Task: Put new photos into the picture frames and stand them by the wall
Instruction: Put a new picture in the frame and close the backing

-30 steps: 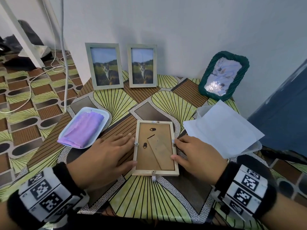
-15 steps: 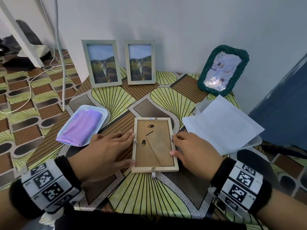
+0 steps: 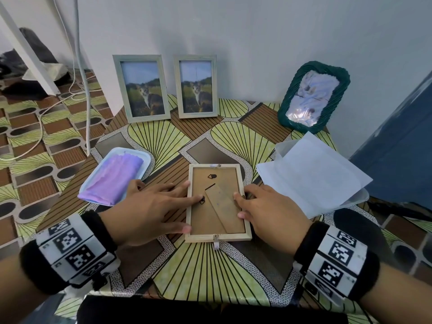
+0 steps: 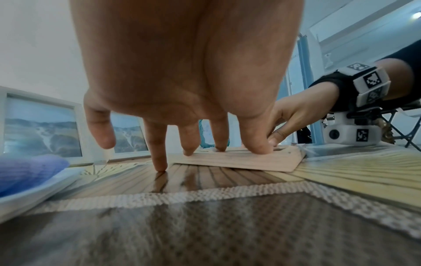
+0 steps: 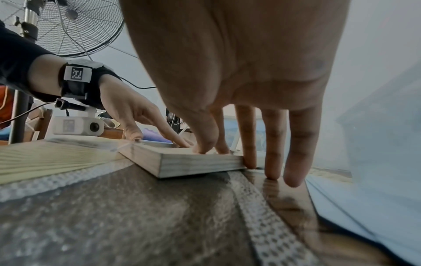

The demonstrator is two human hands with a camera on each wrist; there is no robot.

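Near the patterned tabletop's (image 3: 210, 272) front edge, both flat-fingered, open grips are pressing a face-down light wooden picture frame (image 3: 216, 237): left hand (image 3: 149, 211), right hand (image 3: 273, 213).

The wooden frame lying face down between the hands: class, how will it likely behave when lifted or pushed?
The wooden frame looks stiff and probably light, being thin wood. Lying flat on the glossy tablecloth, it may slide easily. Stood up, it could tip unless its back stand is opened.

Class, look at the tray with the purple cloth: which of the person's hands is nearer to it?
Left. The left hand lies right beside the tray; the right hand is beyond the wooden frame.
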